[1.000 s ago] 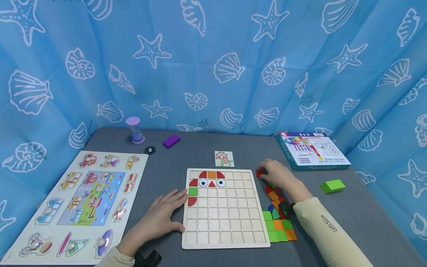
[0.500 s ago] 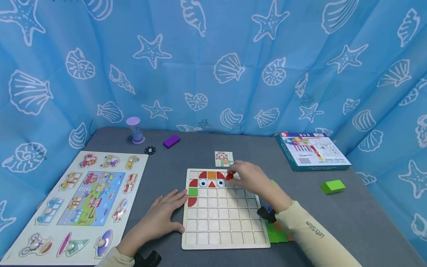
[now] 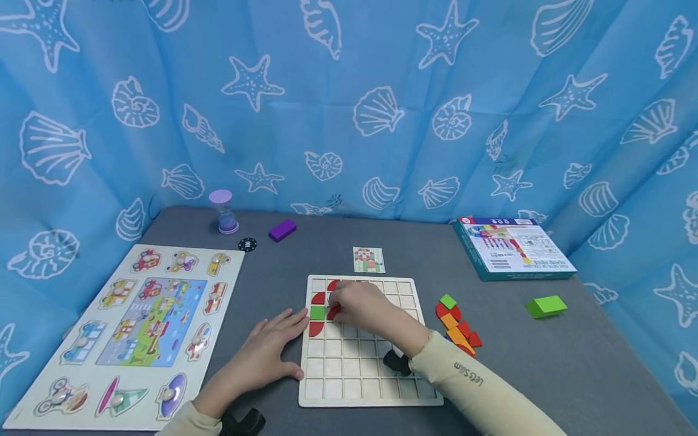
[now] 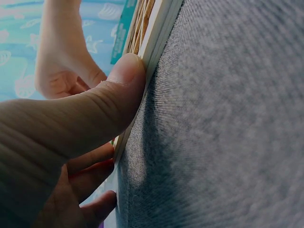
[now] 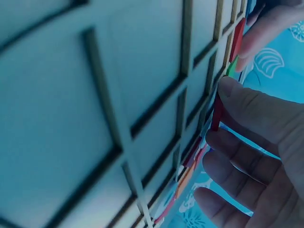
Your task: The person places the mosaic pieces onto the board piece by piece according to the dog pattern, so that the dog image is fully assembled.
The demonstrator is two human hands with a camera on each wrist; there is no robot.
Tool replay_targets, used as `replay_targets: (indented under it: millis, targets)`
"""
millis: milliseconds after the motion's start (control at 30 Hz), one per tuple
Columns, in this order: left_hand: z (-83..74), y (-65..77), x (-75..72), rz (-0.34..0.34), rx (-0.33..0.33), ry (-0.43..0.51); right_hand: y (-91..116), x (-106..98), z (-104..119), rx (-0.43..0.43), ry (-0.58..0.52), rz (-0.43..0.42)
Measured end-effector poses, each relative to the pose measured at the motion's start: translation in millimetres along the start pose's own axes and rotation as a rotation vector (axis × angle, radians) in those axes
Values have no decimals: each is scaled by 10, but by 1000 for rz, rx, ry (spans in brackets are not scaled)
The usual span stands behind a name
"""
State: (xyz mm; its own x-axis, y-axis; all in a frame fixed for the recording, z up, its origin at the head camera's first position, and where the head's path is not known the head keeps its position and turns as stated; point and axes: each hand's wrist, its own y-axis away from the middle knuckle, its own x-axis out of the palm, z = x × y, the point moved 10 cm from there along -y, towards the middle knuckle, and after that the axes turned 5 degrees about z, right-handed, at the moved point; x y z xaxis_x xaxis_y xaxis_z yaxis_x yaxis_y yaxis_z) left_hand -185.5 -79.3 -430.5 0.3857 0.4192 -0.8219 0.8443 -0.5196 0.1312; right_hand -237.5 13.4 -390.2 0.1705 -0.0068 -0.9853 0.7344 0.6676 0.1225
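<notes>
A wooden grid board (image 3: 351,387) lies in the middle of the table. My right hand (image 3: 362,306) is over its upper left part and pinches a red quarter-circle tile (image 5: 217,111) between thumb and forefinger, right beside the green square tile (image 3: 317,313). Red rounded tiles sit above and below that green one in the board's left columns; the hand hides most of the other tiles near the top. My left hand (image 3: 267,351) rests at the board's left edge, with its thumb (image 4: 126,71) touching the side and its fingers extended.
Several loose coloured tiles (image 3: 449,315) lie right of the board, partly under the right sleeve. A small picture card (image 3: 368,260) is behind it. Around these are a knob puzzle (image 3: 223,266), an hourglass (image 3: 224,212), a purple block (image 3: 282,230), a flat box (image 3: 515,248) and a green block (image 3: 546,306).
My right hand has moved left from the loose tiles, across the board's top to its upper left, carrying the red tile. My left hand stays at the board's left edge.
</notes>
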Motion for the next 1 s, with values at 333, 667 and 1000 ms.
replay_targets:
  millis: [333,667,1000]
  targets:
    - [-16,-4,14,-1,-2,3,49,26,3,15,-16,9]
    - [-2,0,31,6,-17,14,568,-234,-548,196,-131,-74]
    - [-4,2,3,4,-13,8,1535,-315,-1497,440,-137,-164]
